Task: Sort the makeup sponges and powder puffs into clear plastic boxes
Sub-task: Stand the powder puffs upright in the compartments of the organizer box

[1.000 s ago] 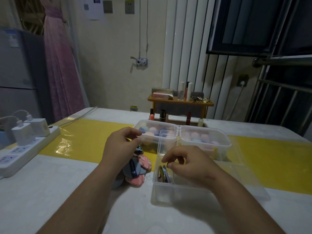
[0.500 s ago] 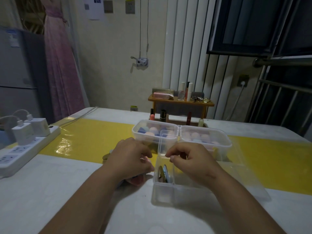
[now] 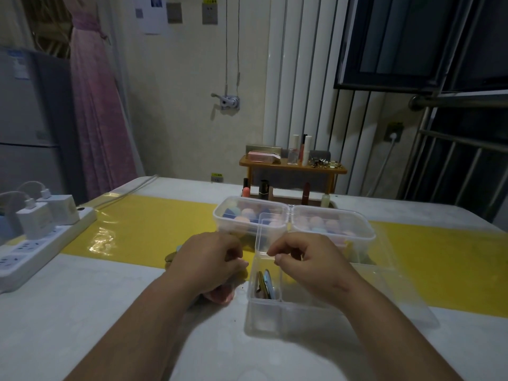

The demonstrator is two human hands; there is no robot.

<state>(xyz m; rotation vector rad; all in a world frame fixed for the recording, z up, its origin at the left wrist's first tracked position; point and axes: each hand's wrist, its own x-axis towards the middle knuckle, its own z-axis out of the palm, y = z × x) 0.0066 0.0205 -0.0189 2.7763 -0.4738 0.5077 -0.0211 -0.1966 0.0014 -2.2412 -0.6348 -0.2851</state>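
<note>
Flat puffs [image 3: 264,284] upright in front box [image 3: 302,321], L compartment.

Two hands [image 3: 209,259] [image 3: 308,262], two sponge-filled boxes [image 3: 247,218] [image 3: 332,224], two chargers [image 3: 35,220] [image 3: 61,209], one power strip [image 3: 33,251].

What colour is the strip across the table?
The strip is yellow, clearest in the head view.
</note>
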